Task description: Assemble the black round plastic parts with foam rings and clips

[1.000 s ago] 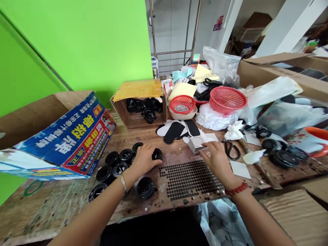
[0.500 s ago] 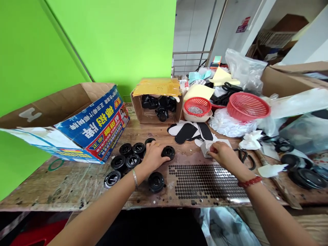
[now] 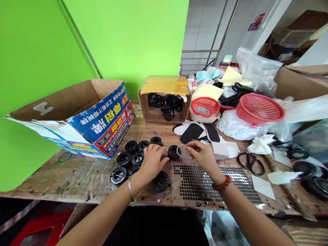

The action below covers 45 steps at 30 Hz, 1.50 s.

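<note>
My left hand (image 3: 152, 160) rests on the wooden bench (image 3: 77, 174) with fingers curled beside a small black round part (image 3: 173, 152), touching its left side. My right hand (image 3: 202, 155) pinches a thin clear round disc (image 3: 182, 150) just right of that part. Several more black round parts (image 3: 133, 159) lie in a cluster to the left, and one (image 3: 161, 180) sits in front of my left hand. A sheet of small black dots (image 3: 205, 181) lies under my right wrist.
A printed blue cardboard box (image 3: 84, 119) lies on its side at left. A small carton of black parts (image 3: 165, 102) stands behind. Two red baskets (image 3: 258, 109), black oval pads (image 3: 192, 131), white paper pieces (image 3: 225, 148), scissors (image 3: 249, 162) and plastic bags crowd the right.
My right hand left the white stack of paper pieces and moved left, now holding a clear disc beside the black part. My left hand stayed by that part. The camera turned left.
</note>
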Each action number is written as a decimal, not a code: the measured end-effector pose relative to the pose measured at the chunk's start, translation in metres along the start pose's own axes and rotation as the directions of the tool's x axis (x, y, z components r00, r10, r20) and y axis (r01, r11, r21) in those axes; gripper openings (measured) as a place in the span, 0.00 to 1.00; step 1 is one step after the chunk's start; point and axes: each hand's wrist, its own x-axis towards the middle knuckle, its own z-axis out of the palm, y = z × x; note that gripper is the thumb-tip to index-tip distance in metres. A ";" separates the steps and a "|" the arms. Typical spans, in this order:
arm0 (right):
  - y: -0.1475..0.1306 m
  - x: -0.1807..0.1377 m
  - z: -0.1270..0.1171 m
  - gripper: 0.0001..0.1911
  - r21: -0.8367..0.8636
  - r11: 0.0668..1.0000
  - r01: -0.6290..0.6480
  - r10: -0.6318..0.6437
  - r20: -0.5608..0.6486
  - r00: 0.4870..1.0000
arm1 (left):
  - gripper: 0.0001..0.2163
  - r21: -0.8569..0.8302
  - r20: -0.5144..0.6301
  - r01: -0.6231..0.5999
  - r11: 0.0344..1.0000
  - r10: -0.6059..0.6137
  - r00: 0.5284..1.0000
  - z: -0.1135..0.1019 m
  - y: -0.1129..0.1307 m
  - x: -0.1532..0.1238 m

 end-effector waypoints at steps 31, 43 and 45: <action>0.025 0.000 0.011 0.07 -0.140 0.987 -0.083 0.078 -0.043 0.996 | 0.16 0.189 -0.033 -0.100 0.977 0.108 0.994 -0.002 0.016 -0.012; 0.069 -0.029 -0.098 0.12 -0.840 0.509 0.187 -0.340 0.003 0.940 | 0.23 -0.321 -0.125 -0.011 0.947 -0.031 0.992 0.016 -0.017 -0.091; 0.065 -0.030 -0.095 0.13 -0.819 0.528 0.224 -0.372 0.014 0.928 | 0.25 -0.317 -0.115 -0.002 0.948 -0.036 0.993 0.024 -0.017 -0.101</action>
